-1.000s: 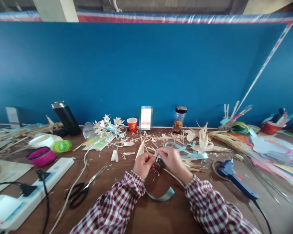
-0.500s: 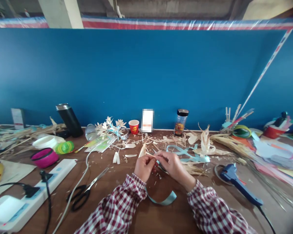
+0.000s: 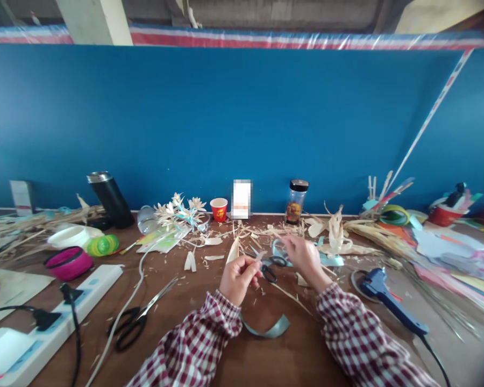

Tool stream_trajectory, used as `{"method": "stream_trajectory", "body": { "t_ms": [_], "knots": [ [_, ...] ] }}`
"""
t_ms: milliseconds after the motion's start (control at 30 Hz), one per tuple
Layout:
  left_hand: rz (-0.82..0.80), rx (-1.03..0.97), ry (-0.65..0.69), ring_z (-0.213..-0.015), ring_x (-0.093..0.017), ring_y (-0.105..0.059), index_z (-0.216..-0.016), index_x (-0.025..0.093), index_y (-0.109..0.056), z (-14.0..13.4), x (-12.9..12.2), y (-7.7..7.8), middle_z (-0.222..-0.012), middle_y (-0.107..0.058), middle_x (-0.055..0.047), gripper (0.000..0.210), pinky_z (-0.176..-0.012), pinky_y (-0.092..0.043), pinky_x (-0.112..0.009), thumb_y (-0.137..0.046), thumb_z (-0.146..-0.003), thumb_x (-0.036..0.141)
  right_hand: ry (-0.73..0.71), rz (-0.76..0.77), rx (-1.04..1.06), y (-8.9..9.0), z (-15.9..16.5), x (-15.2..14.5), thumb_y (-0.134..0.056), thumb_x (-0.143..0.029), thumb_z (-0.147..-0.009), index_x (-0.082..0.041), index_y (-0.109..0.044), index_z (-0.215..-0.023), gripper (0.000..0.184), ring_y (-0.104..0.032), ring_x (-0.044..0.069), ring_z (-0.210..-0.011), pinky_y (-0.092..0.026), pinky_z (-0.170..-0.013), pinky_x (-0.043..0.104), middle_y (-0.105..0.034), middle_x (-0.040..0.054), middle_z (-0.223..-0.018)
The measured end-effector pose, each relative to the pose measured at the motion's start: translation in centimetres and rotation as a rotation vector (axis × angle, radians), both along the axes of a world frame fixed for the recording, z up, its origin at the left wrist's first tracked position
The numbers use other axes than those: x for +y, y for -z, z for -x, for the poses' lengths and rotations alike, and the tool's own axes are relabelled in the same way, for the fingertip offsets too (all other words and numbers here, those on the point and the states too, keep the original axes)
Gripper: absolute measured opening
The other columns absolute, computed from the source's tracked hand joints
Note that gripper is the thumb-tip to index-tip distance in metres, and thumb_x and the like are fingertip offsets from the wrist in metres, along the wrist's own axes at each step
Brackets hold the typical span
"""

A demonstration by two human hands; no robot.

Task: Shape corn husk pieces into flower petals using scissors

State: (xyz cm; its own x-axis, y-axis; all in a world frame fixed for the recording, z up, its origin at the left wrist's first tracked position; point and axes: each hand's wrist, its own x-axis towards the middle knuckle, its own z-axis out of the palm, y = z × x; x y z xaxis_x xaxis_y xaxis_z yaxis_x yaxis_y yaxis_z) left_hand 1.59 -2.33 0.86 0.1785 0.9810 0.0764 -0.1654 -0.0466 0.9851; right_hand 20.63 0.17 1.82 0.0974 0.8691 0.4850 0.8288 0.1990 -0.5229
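My left hand [image 3: 240,277], in the middle of the table, has thumb and forefinger pinched on a small pale piece of dried husk [image 3: 261,256]. Behind its knuckles stands a pointed dried husk leaf [image 3: 234,250]. My right hand [image 3: 305,260] is apart from it on the right, above a light blue ribbon [image 3: 280,250]. Its fingers are drawn together; whatever they hold is too small to make out. Between the hands lie small dark-handled scissors [image 3: 270,273]. Nearer me, a curled length of blue ribbon [image 3: 272,329] rests on the table.
Left are large black scissors [image 3: 131,325], a power strip [image 3: 91,298] with cords and a dark flask [image 3: 112,199]. Husk flowers [image 3: 181,209], a red paper cup [image 3: 219,210] and a jar [image 3: 296,201] stand behind. Right lies a blue glue gun [image 3: 395,301]. Husk scraps litter the table.
My right hand has parted from my left, moving right and slightly away from me. The small scissors between them now show. My left hand stays nearly in place, still pinching.
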Motion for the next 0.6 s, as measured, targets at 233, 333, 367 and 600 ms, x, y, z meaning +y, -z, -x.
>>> {"method": "stream_trajectory", "body": {
  "t_ms": [233,333,367,600],
  "knots": [
    [0.125,-0.098,-0.139,-0.041,-0.007,-0.048,-0.070,0.012,-0.065,0.3,1.6,1.4,-0.054,-0.061,0.001,0.031,-0.041,-0.042,-0.019,-0.073,-0.063,0.041,-0.416,0.040,0.252,-0.8,2.9,-2.0,-0.050,-0.033,-0.088,-0.017,-0.064,-0.107,0.029,-0.061,0.016,-0.062,-0.048,-0.058,0.026,-0.070,0.0060,-0.081],
    [0.078,0.008,-0.100,-0.041,-0.008,-0.049,-0.066,0.012,-0.065,0.0,1.0,1.0,-0.053,-0.062,0.000,0.025,-0.042,-0.043,-0.020,-0.071,-0.064,0.037,-0.517,0.072,0.227,-1.0,4.2,-2.8,-0.049,-0.029,-0.088,-0.018,-0.067,-0.099,0.024,-0.060,0.015,-0.062,-0.047,-0.059,0.024,-0.069,0.0035,-0.074],
    [0.072,0.031,-0.096,-0.040,-0.008,-0.050,-0.064,0.013,-0.064,-0.1,0.8,0.8,-0.053,-0.062,-0.001,0.024,-0.041,-0.043,-0.021,-0.071,-0.063,0.035,-0.535,0.067,0.226,-1.0,4.4,-2.9,-0.048,-0.028,-0.089,-0.018,-0.068,-0.095,0.023,-0.060,0.016,-0.064,-0.047,-0.061,0.024,-0.069,0.0035,-0.075],
    [0.045,0.058,-0.042,-0.040,-0.009,-0.049,-0.062,0.014,-0.063,-0.4,0.1,0.1,-0.051,-0.059,-0.001,0.021,-0.041,-0.042,-0.022,-0.070,-0.065,0.034,-0.406,0.080,0.161,-0.2,4.2,-2.1,-0.049,-0.025,-0.087,-0.018,-0.068,-0.080,0.022,-0.062,0.016,-0.066,-0.045,-0.061,0.024,-0.071,0.0041,-0.075]
  ]
}}
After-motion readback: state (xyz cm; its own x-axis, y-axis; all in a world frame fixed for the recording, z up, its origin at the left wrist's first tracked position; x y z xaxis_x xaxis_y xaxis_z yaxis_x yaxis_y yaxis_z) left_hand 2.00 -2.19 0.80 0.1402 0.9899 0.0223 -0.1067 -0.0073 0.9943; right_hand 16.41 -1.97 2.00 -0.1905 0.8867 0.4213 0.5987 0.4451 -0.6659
